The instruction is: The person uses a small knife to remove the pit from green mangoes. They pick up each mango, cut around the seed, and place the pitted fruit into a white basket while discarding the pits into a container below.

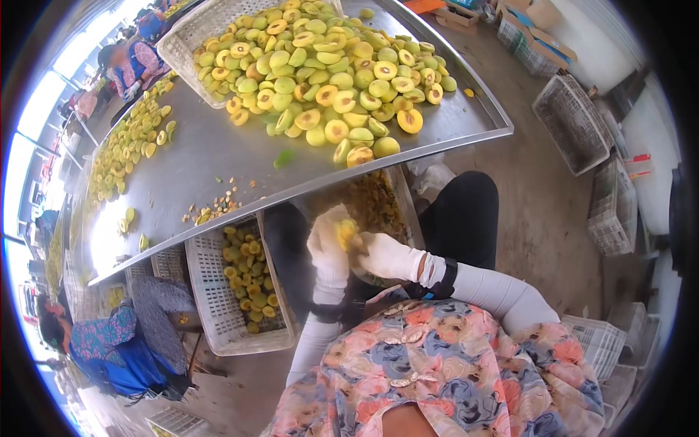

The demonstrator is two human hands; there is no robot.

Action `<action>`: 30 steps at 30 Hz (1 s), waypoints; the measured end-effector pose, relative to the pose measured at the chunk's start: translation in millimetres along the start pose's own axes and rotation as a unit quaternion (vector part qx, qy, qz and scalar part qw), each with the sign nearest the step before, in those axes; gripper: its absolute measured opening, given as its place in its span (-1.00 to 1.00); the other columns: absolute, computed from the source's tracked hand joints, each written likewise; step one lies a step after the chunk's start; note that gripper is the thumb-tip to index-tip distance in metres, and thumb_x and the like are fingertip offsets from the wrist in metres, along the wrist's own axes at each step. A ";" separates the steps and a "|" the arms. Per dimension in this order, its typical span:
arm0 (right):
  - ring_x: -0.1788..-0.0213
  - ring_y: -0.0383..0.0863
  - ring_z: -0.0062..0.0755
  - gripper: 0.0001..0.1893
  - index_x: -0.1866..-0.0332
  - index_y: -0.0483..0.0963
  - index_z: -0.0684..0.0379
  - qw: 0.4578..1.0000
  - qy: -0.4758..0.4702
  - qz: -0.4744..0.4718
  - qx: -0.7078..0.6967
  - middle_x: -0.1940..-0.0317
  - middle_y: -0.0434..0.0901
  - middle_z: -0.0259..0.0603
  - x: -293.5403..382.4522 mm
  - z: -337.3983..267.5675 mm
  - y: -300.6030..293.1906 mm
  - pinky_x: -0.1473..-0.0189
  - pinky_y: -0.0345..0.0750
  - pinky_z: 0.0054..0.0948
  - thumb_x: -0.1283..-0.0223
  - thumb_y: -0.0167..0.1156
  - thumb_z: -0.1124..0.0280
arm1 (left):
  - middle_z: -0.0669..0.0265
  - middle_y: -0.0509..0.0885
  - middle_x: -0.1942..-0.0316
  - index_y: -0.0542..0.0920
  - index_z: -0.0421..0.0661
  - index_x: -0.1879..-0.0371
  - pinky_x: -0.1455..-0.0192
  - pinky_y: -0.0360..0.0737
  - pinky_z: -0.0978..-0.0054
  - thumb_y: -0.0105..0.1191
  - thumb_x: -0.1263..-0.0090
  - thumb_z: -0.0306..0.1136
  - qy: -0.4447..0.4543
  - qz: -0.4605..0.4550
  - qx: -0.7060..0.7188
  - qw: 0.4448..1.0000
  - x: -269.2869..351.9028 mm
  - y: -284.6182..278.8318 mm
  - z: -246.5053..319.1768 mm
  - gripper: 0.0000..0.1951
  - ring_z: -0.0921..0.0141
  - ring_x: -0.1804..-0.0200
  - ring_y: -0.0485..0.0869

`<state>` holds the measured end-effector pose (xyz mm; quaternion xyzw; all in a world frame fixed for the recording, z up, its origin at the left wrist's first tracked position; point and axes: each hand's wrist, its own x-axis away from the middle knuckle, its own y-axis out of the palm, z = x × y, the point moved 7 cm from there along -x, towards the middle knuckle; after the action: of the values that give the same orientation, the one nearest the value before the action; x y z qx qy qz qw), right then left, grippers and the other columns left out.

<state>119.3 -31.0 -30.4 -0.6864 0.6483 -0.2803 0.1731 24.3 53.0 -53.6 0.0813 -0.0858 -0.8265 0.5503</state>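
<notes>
In a white knit glove, my left hand [327, 237] grips a yellow piece of fruit [345, 234] above my lap. My right hand [387, 257], gloved as well, has its fingers closed on the side of the same piece; blur hides the finer detail there. Below and beyond the hands, a crate [401, 188] between my knees contains yellow-brown fruit scraps [377, 202]. On the steel table [229, 147] in front lies a big heap of halved green-yellow stone fruit, perhaps plums or apricots [327, 71], spilling from a tipped white plastic crate [180, 46].
A white crate [205, 306] of fruit halves [251, 278] stands left of my legs. Pits [221, 205] lie near the raised table edge [327, 180]. Co-workers sit at far left [131, 65] and near left [109, 349]. Crates [573, 123] line the right side.
</notes>
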 end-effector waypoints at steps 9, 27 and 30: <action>0.54 0.61 -0.29 -0.75 0.16 0.55 0.20 0.938 0.214 -0.159 -0.223 0.50 0.61 -0.20 9.8 21.8 19.7 0.47 0.56 -0.32 -0.49 0.02 0.25 | 0.18 0.79 0.24 0.71 -0.34 0.05 0.13 0.64 0.50 -0.10 -0.69 -0.14 -0.083 -0.095 -0.007 0.992 -3.8 6.6 -3.1 -0.55 0.41 0.28 0.72; 0.69 0.32 -0.68 -0.77 0.34 0.50 0.08 0.861 0.272 -0.216 -0.370 0.64 0.39 -0.52 15.5 16.0 12.5 0.66 0.23 -0.58 -0.45 0.16 0.22 | 0.14 0.74 0.45 0.69 -0.31 0.27 0.23 0.65 0.40 -0.13 -0.70 -0.05 -0.157 -0.042 0.062 0.985 -16.1 -0.5 -25.7 -0.47 0.35 0.40 0.69; 0.64 0.42 -0.64 -0.79 0.31 0.54 0.09 0.832 0.326 -0.257 -0.368 0.63 0.45 -0.47 17.8 27.1 24.8 0.62 0.31 -0.53 -0.43 0.19 0.22 | 0.17 0.73 0.50 0.61 -0.21 0.39 0.31 0.64 0.41 -0.11 -0.69 -0.15 -0.114 -0.061 0.061 0.990 -14.4 2.2 -16.5 -0.57 0.36 0.44 0.69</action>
<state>116.2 -54.5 -63.7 -0.7097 0.5230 -0.2631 -0.3920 35.5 64.6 -68.5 0.0251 -0.1930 -0.8556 0.4797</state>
